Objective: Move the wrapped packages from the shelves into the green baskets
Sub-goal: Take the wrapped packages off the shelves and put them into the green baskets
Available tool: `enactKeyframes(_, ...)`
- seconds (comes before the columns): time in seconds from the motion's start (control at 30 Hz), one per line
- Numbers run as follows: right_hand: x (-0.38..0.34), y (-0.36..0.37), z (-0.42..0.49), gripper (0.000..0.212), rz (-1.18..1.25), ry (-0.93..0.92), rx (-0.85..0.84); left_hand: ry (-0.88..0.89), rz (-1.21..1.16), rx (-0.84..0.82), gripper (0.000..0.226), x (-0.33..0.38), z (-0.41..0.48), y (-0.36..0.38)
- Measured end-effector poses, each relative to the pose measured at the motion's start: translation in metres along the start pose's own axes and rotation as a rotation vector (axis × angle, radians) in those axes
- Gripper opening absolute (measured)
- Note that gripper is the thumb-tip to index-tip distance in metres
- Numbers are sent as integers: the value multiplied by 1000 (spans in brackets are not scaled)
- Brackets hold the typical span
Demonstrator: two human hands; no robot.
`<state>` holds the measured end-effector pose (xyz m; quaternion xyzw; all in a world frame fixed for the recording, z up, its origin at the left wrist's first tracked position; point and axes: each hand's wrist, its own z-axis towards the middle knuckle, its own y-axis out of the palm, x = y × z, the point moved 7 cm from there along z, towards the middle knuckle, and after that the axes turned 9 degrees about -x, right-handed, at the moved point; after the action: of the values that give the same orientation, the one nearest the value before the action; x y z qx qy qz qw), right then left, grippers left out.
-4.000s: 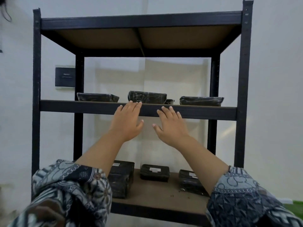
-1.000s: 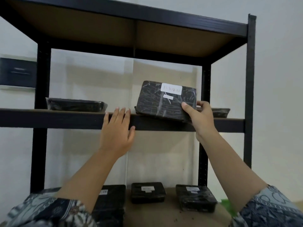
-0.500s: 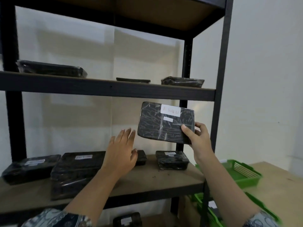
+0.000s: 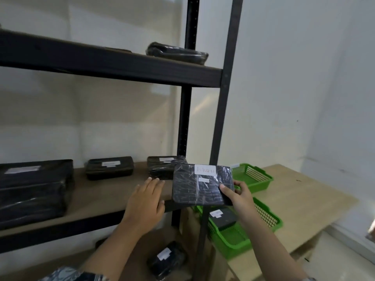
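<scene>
While my right hand (image 4: 241,196) pinches the wrapped package (image 4: 200,185) by its lower right corner alone, thumb on the labelled face and fingers behind, I judge the grip to be the weak point. The film looks slick, and most of the package hangs out to the left of the pinch, so it could swing down or slide free during a quick move.

The package is in the air in front of the rack's front post (image 4: 218,118), above and to the left of the near green basket (image 4: 271,225) on the worktop (image 4: 304,199). If I carry it to the right without drawing it toward me first, an edge may clip that post and be twisted out of my fingers.

A smaller package (image 4: 224,219) already lies in the near basket. If I drop this one on top of it, it may settle tilted or catch the rim. The basket looks light and sits near the worktop's corner, so a hard drop could shove it.

The far green basket (image 4: 261,180) is a longer reach. My left hand (image 4: 145,203) is flat with straight fingers at the edge of the middle shelf (image 4: 97,201) and holds nothing, so it offers no support.
</scene>
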<state>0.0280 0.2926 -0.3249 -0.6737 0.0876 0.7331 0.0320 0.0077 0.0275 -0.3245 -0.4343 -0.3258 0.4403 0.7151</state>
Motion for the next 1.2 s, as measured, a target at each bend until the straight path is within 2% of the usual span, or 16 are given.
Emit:
enactKeyframes(0.3,40,-111,62,40,-108,122,-70,46,-153,-91,53,105,46,92)
enactKeyframes(0.63,122,-210,137,42,-194,297,-140,-76,-214,-318,53,169,60,213)
enactKeyframes(0.83,174,-236,161,38,-220,437,-160,-194,-197,-476,62,185,57,263)
enactKeyframes(0.97,197,-238,172,31,-302,537,-246,-281,-131,-583,67,187,49,285)
enactKeyframes(1.1,213,-234,181,38,-405,614,-341,-345,-122,-553,66,186,44,294)
enactKeyframes(1.2,223,-228,185,39,-457,676,-402,-330,-87,-517,65,185,41,298)
